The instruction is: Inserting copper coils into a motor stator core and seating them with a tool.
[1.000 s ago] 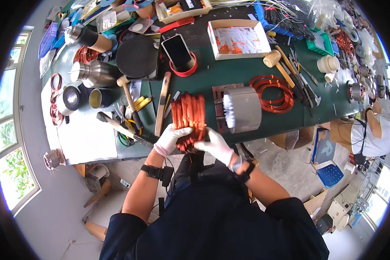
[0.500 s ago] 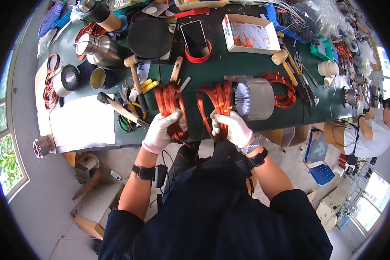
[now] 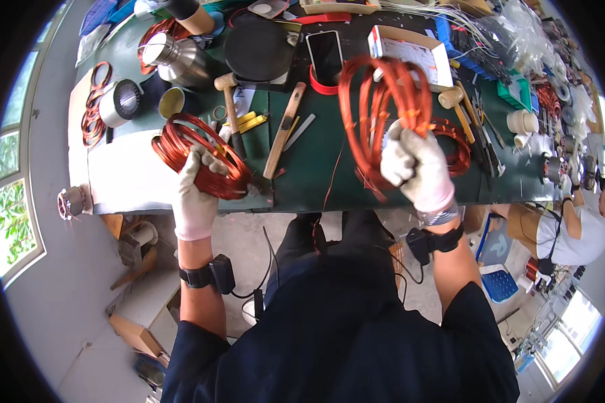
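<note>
Both my hands wear white gloves and hold bundles of copper wire coils. My left hand (image 3: pixel 198 180) is closed around the lower side of one tied copper coil bundle (image 3: pixel 171 151), over the left part of the table's front edge. My right hand (image 3: pixel 420 168) grips a second copper coil bundle (image 3: pixel 363 124), raised higher, its loops fanned and smeared by motion. Yellow ties show on both bundles. A thin copper wire hangs between the two hands. Behind my right hand, the metal stator core is almost wholly hidden. Another copper coil (image 3: pixel 458 151) lies just right of that hand.
A wooden mallet (image 3: pixel 227 84), a wooden-handled tool (image 3: pixel 286 127) and yellow sticks lie on the green table (image 3: pixel 302 181). Farther back are a steel flask (image 3: pixel 185 64), a black round plate (image 3: pixel 257 52), a phone (image 3: pixel 325 54) and a white box (image 3: pixel 437 64). A co-worker (image 3: pixel 568 228) is at right.
My hands have moved apart, each with its coil bundle: the left one leftward, the right one to the right and upward. The right bundle now covers the stator core.
</note>
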A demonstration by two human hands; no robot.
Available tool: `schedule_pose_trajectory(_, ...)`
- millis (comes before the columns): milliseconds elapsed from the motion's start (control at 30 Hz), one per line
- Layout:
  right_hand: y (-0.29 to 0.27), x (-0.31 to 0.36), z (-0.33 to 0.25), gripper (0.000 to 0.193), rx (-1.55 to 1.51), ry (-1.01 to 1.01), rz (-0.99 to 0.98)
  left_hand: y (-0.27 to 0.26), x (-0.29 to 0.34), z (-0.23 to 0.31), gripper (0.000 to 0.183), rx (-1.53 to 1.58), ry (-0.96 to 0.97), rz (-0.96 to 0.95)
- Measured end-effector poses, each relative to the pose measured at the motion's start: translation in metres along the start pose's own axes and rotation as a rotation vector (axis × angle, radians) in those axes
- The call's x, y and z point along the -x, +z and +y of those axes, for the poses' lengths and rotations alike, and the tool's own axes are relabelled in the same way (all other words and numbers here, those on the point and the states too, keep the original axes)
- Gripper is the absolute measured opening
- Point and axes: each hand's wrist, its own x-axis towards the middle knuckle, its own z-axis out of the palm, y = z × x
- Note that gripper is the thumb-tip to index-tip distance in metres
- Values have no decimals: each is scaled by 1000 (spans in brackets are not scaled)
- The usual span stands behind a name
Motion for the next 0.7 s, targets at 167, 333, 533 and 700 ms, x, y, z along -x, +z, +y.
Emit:
schedule_pose_trajectory(167,5,-24,-42,23,24,-169,-58,20,-5,7,13,18,166,5)
schedule_pose_trajectory(333,-4,-34,-89,24,74,-310,-110,48,3,7,13,-9,339,109)
schedule_pose_trajectory(533,-52,2,-152,29,233,-294,-48,78,27,-20,18,-46,304,133)
schedule_pose_trajectory(700,-87,30,-197,23,770,-39,187,72,48,-85,21,-98,116,187)
